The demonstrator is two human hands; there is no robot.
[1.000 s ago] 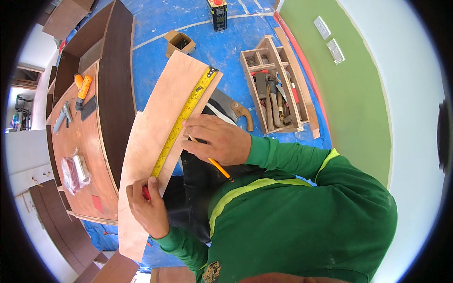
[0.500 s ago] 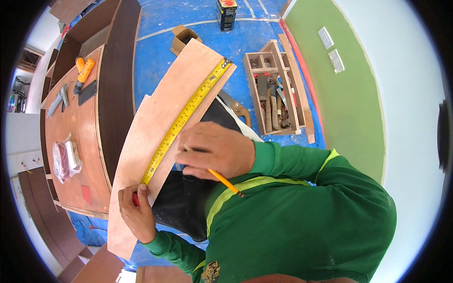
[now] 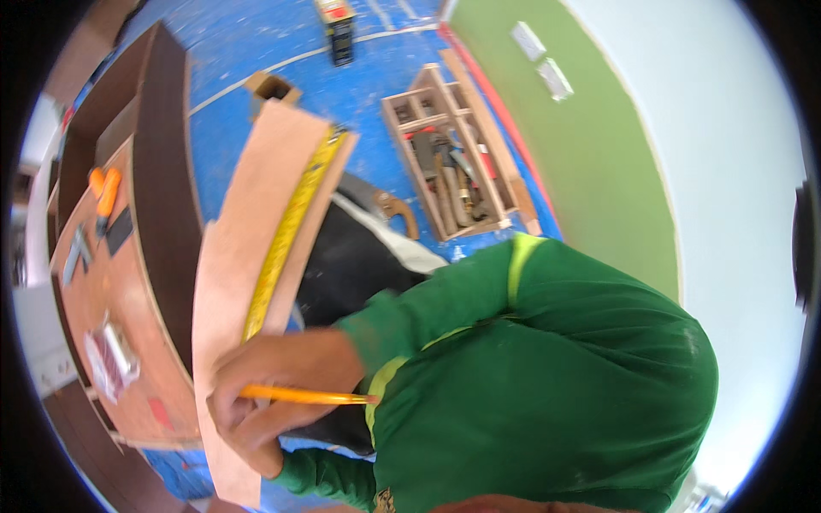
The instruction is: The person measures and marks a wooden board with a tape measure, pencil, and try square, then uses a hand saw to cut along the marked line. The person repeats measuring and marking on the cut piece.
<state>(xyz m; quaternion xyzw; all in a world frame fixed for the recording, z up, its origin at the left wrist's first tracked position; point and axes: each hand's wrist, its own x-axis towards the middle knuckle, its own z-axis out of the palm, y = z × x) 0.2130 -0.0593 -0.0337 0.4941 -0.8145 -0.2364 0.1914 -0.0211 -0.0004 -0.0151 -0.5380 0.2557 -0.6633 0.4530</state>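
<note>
A long light plywood strip [image 3: 244,197] lies slantwise before me, over dark-clothed legs. Along it stretches the yellow blade of a tape measure [image 3: 289,231], its end at the strip's far edge. My right hand [image 3: 299,363] is closed around a yellow pencil [image 3: 321,397], at the near end of the blade; the pencil's tip is hidden by the fingers. Behind it, my left hand [image 3: 263,457] is at the strip, where it grips the tape measure's case; its fingers and the case are mostly covered by the right hand.
A handsaw [image 3: 389,209] and a wooden toolbox [image 3: 445,171] full of hand tools lie on blue sheeting, near a can [image 3: 340,38] and a cardboard box [image 3: 272,88]. At left, a wooden cabinet [image 3: 128,316] bears an orange-handled tool [image 3: 106,195] and a plastic-wrapped packet [image 3: 113,359].
My right hand, with the pencil, has moved left and nearer, from beside the blade to over my left hand. The pencil now lies more level. The view has shifted and blurred somewhat.
</note>
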